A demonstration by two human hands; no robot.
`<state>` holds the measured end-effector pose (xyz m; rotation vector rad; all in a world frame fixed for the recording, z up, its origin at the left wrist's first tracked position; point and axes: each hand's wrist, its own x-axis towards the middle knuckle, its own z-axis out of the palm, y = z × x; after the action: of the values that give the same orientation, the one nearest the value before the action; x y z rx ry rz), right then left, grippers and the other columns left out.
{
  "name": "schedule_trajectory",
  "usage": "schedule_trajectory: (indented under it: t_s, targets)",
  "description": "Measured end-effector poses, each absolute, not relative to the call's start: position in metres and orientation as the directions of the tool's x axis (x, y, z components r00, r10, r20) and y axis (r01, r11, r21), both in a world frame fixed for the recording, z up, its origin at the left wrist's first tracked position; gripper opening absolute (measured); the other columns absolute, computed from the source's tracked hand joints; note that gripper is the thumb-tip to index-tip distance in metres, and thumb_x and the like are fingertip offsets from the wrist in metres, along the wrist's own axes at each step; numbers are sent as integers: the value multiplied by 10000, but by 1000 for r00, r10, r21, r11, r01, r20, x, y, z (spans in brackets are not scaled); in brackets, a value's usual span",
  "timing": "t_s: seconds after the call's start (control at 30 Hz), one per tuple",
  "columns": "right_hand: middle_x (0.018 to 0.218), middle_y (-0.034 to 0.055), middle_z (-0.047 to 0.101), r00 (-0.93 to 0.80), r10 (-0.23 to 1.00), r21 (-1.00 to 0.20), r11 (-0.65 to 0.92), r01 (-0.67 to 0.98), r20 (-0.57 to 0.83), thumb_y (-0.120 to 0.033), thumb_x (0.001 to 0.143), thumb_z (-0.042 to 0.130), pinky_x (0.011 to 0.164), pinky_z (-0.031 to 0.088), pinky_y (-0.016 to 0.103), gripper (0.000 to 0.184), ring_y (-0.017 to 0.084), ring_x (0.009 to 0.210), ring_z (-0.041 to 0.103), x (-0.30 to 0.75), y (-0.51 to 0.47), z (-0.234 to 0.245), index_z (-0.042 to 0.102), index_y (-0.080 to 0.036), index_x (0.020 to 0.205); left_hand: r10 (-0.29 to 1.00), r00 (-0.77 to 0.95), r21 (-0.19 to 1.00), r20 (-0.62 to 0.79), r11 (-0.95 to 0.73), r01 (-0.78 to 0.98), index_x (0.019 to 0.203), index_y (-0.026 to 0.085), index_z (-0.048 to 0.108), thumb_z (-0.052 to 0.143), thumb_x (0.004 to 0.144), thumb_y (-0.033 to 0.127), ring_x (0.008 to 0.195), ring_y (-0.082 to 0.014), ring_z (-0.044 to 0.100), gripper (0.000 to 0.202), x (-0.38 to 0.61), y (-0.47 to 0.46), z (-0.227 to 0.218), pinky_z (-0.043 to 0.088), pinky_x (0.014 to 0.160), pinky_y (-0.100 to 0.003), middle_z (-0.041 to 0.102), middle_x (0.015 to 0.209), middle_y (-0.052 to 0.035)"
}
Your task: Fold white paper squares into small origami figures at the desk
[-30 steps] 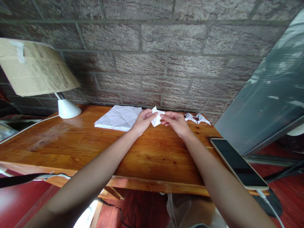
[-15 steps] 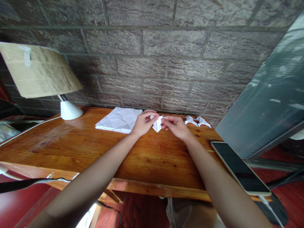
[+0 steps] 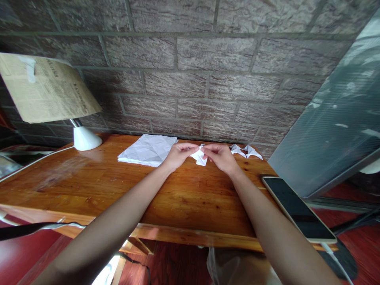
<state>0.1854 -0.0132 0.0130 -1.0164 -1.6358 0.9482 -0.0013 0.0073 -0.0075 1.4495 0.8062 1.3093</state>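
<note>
A small piece of folded white paper (image 3: 201,160) is pinched between my two hands above the wooden desk (image 3: 190,202). My left hand (image 3: 179,154) grips its left side, thumb and fingertips pressed together. On the other side my right hand (image 3: 219,155) pinches its upper right part. The fingers cover some of the folds. Left of my left hand lies a stack of creased white paper sheets (image 3: 150,149). Two folded white paper pieces, one (image 3: 237,151) beside the other (image 3: 253,152), rest to the right of my right hand.
A white lamp (image 3: 86,138) with a newspaper-print shade (image 3: 53,89) stands at the left. A phone (image 3: 297,208) with a white cable (image 3: 338,259) lies along the desk's right edge. Behind the desk rises a brick wall (image 3: 190,91), and a translucent panel (image 3: 323,118) leans at the right.
The folded paper has turned between my hands, and its lower point now sits further right. My left fingers have come down and closed more tightly on it.
</note>
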Motion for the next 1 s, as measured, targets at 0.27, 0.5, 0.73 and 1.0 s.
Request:
schedule_trajectory:
  t_s: [0.27, 0.5, 0.73, 1.0]
  targets:
    - [685, 27, 718, -183, 903, -869, 426, 253, 390, -577, 737, 750, 677, 484, 297, 396, 158, 619, 621, 183, -17, 10, 751, -182, 754, 935, 212, 954, 286, -256, -156, 782, 181, 803, 913, 557, 422, 805, -208, 702, 347, -3, 7, -7, 531, 877, -379, 791, 845, -63]
    - [665, 13, 691, -197, 904, -885, 416, 210, 378, -614, 721, 748, 671, 492, 294, 427, 148, 617, 591, 183, -17, 11, 741, -187, 741, 932, 226, 956, 283, -256, -142, 805, 180, 804, 893, 598, 445, 816, -214, 707, 348, -2, 7, -7, 531, 862, -376, 793, 873, -68]
    - [653, 8, 666, -170, 914, -894, 398, 206, 368, -583, 709, 765, 607, 444, 276, 411, 123, 574, 527, 184, -14, 8, 726, -174, 719, 923, 272, 958, 273, -236, -160, 838, 181, 809, 899, 594, 410, 831, -203, 709, 346, -3, 7, -9, 525, 896, -371, 797, 898, -66]
    - [695, 14, 679, -261, 895, -885, 417, 205, 361, -589, 739, 727, 654, 459, 282, 421, 130, 625, 539, 188, -13, 11, 747, -170, 775, 917, 256, 951, 307, -282, -129, 802, 165, 788, 895, 591, 416, 804, -189, 694, 345, -3, 10, -13, 526, 871, -363, 783, 861, -66]
